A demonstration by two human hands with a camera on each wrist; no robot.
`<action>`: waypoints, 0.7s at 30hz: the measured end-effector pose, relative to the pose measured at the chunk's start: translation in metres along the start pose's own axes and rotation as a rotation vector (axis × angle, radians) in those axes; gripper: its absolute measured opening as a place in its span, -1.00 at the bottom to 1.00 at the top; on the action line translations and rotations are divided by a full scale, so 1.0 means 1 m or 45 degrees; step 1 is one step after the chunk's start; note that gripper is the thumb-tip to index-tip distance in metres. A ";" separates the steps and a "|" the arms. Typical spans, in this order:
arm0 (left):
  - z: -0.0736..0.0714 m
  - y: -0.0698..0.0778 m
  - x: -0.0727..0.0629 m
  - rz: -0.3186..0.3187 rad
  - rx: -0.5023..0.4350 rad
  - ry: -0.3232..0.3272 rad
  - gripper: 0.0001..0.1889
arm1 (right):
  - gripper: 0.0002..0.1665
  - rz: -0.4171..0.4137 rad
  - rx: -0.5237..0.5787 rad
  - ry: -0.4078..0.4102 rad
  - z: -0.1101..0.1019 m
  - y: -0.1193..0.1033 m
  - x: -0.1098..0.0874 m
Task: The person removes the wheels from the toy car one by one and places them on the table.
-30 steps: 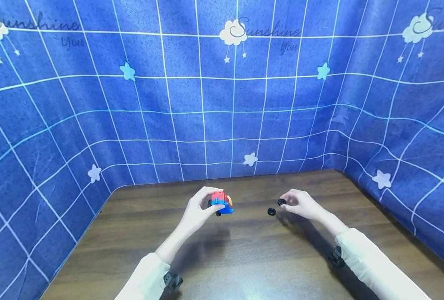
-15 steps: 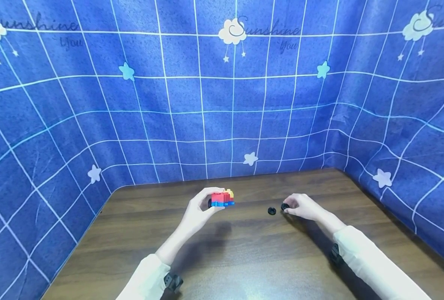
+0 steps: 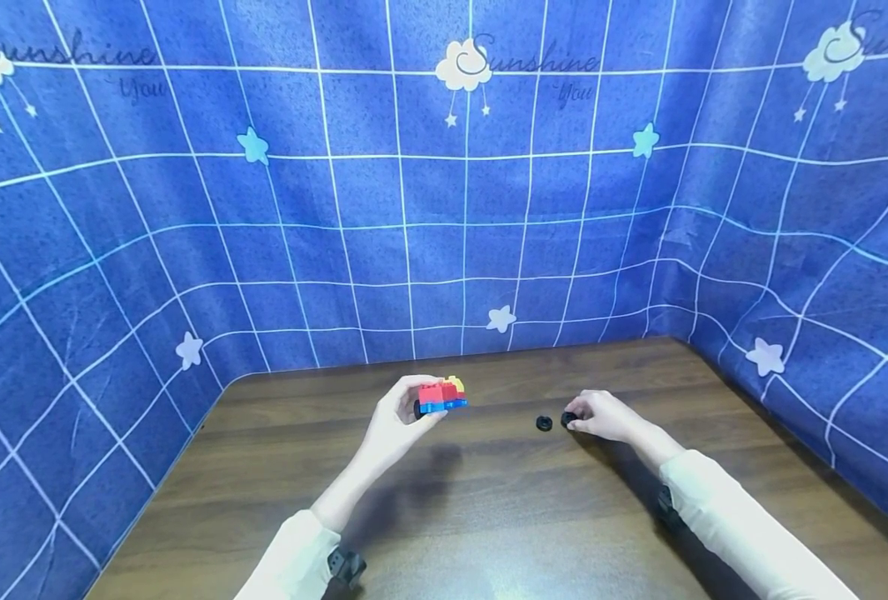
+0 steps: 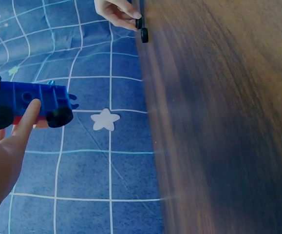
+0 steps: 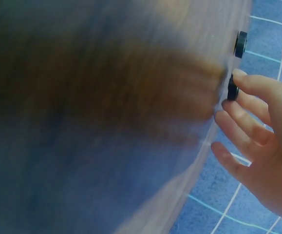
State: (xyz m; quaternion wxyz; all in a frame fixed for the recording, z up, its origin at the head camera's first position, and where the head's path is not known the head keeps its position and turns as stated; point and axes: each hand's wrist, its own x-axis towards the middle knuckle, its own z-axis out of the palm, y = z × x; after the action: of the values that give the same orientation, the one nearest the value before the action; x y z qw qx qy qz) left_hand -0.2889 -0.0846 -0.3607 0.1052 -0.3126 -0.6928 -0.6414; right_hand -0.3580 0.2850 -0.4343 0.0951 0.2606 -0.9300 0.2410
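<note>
We see the left hand (image 3: 396, 421) gripping a toy car (image 3: 441, 396) above the table (image 3: 489, 508), toward its far edge. Nearer the table's right edge, we see the right hand (image 3: 606, 416) pinching a black wheel (image 3: 567, 420); a second wheel (image 3: 544, 423) lies just beside it on the table.

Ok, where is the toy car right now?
In the head view, the toy car is near mid-picture, held by the left hand above the table, to the left of the loose black wheel beside the right hand.

Head view from above both hands (image 3: 390, 427) (image 3: 606, 414)
</note>
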 end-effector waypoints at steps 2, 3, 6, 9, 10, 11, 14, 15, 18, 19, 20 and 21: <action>0.000 0.000 0.000 -0.014 -0.022 0.024 -0.54 | -0.71 0.002 -0.015 0.000 0.000 -0.001 0.000; 0.000 0.000 0.000 -0.023 -0.034 0.035 -0.54 | -0.70 0.001 -0.025 0.000 0.000 -0.002 0.000; 0.001 -0.001 0.001 -0.005 -0.061 0.063 -0.56 | -0.70 -0.011 -0.054 -0.001 -0.001 -0.003 -0.001; 0.002 -0.004 0.001 0.057 -0.060 0.088 -0.62 | -0.70 -0.028 -0.079 -0.001 0.000 -0.003 -0.001; 0.002 -0.004 0.001 0.080 -0.052 0.092 -0.64 | -0.70 -0.032 -0.088 -0.002 0.000 -0.003 -0.001; 0.002 -0.005 0.001 0.104 -0.043 0.097 -0.65 | -0.69 -0.035 -0.096 -0.003 0.000 -0.003 -0.001; 0.003 -0.006 0.002 0.150 -0.034 0.105 -0.68 | -0.68 -0.038 -0.107 -0.007 -0.001 -0.004 0.000; 0.003 -0.006 0.002 0.158 -0.030 0.106 -0.68 | -0.67 -0.037 -0.108 -0.007 -0.001 -0.004 0.000; 0.002 -0.005 0.002 0.160 -0.030 0.095 -0.69 | -0.68 -0.034 -0.098 -0.005 -0.001 -0.004 0.000; 0.002 -0.005 0.002 0.161 -0.024 0.090 -0.69 | -0.68 -0.033 -0.093 -0.004 -0.001 -0.005 0.000; 0.001 -0.004 0.001 0.159 -0.017 0.087 -0.69 | -0.68 -0.034 -0.090 -0.005 -0.001 -0.005 0.000; 0.001 -0.004 0.001 0.159 -0.013 0.082 -0.69 | -0.67 -0.040 -0.082 -0.007 -0.002 -0.005 0.000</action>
State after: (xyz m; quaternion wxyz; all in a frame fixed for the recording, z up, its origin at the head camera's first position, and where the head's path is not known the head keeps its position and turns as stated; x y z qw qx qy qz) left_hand -0.2920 -0.0833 -0.3633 0.1655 -0.3351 -0.6648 -0.6468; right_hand -0.3556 0.2821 -0.4311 0.1046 0.2728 -0.9334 0.2085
